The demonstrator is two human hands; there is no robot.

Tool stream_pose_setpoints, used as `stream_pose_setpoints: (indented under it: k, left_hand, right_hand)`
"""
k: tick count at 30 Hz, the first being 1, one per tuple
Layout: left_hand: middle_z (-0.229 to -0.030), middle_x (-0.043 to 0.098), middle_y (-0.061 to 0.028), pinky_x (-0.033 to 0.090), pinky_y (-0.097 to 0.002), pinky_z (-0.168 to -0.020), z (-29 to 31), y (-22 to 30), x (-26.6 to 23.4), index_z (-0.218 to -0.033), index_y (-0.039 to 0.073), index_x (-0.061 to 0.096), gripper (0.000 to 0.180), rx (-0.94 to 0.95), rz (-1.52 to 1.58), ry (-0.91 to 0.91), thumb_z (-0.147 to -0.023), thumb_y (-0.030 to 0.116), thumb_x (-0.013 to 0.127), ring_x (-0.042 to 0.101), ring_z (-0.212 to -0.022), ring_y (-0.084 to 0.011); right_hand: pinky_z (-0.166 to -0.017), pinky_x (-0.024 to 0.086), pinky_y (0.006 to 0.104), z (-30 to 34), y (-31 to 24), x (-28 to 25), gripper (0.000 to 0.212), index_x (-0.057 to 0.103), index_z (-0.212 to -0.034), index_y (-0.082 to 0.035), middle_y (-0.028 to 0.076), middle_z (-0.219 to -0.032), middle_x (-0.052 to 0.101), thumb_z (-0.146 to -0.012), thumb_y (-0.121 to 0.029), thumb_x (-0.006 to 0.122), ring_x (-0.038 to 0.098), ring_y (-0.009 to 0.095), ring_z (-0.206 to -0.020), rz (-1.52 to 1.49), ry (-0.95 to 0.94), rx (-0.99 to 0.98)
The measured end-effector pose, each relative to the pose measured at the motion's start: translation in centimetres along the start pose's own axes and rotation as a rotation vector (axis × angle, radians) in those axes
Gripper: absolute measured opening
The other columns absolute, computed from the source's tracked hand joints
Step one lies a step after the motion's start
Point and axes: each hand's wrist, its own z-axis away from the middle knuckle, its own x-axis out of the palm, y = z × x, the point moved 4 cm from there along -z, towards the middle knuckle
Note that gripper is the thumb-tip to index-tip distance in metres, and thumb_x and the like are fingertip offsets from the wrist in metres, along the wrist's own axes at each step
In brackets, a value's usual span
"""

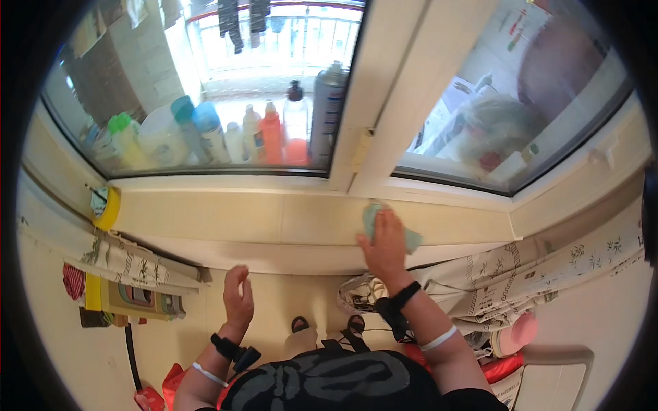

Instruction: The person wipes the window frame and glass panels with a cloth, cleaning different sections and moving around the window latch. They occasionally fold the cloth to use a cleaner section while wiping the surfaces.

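Observation:
My right hand (385, 248) presses a pale green cloth (412, 240) onto the cream window sill (315, 219), a little right of its middle. Its fingers lie over the cloth, which sticks out on both sides of them. My left hand (238, 298) hangs in the air in front of the sill, holding nothing. Its fingers are loosely bent, with the thumb apart from them. Both wrists wear black straps, and white bands circle the forearms.
A yellow round container (108, 211) stands at the sill's left end. Behind the glass are several bottles (271, 133). Patterned curtains (541, 274) hang at both sides. A bag (358, 293) rests below the sill, and a pink-topped container (515, 333) is at the right.

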Motion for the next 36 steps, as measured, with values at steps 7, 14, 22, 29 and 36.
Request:
stream_pose_setpoints:
  k: [7,14,22,29,36]
  left_hand:
    - [-0.103,0.062,-0.0136,0.050,-0.0325,-0.081,20.4,-18.5,-10.7,-0.106,-0.001,0.059,0.023,-0.785,-0.071,0.107,-0.084,0.006,0.055,0.061,-0.094,-0.0228]
    - [-0.082,0.067,-0.0128,0.051,-0.0356,-0.069,32.7,-17.8,-15.4,-0.090,-0.002,0.063,0.017,-1.039,-0.341,0.205,-0.080,0.010,0.058,0.065,-0.075,-0.0247]
    - [-0.055,0.050,-0.0018,0.043,-0.0322,-0.045,48.4,-20.1,-17.5,-0.076,0.002,0.061,0.008,-1.258,-0.464,0.381,-0.078,0.009,0.058,0.055,-0.051,-0.0144]
    - [-0.072,0.064,-0.0105,0.049,-0.0338,-0.056,48.5,-20.3,-15.1,-0.082,0.001,0.067,0.014,-1.316,-0.273,0.318,-0.077,0.012,0.060,0.061,-0.063,-0.0186]
    - [-0.081,0.069,-0.0179,0.051,-0.0400,-0.071,41.1,-20.8,-17.3,-0.090,-0.002,0.067,0.024,-1.315,-0.235,0.360,-0.076,0.017,0.062,0.067,-0.079,-0.0300]
  right_hand:
    - [-0.111,0.024,0.0498,-5.5,-17.9,5.4,0.073,0.040,-0.131,0.010,0.027,-0.141,0.036,-0.084,-0.041,0.061,0.031,0.041,-0.133,-0.228,-0.182,-0.296]
    - [-0.112,0.024,0.0479,-6.0,-19.3,7.0,0.069,0.040,-0.134,0.007,0.024,-0.142,0.038,-0.085,-0.036,0.062,0.032,0.038,-0.134,-0.419,-0.241,-0.545]
    - [-0.109,0.026,0.0514,-3.8,-6.8,2.1,0.067,0.038,-0.133,0.011,0.027,-0.141,0.037,-0.089,-0.036,0.057,0.034,0.042,-0.132,-0.170,-0.199,-0.430]
    - [-0.108,0.026,0.0542,-4.5,-12.9,4.7,0.072,0.038,-0.131,0.013,0.031,-0.138,0.037,-0.088,-0.041,0.058,0.034,0.045,-0.129,-0.169,-0.152,-0.449]
    - [-0.108,0.027,0.0540,-7.5,-27.5,9.1,0.073,0.040,-0.129,0.013,0.031,-0.138,0.037,-0.086,-0.043,0.060,0.035,0.045,-0.129,-0.256,-0.147,-0.530]
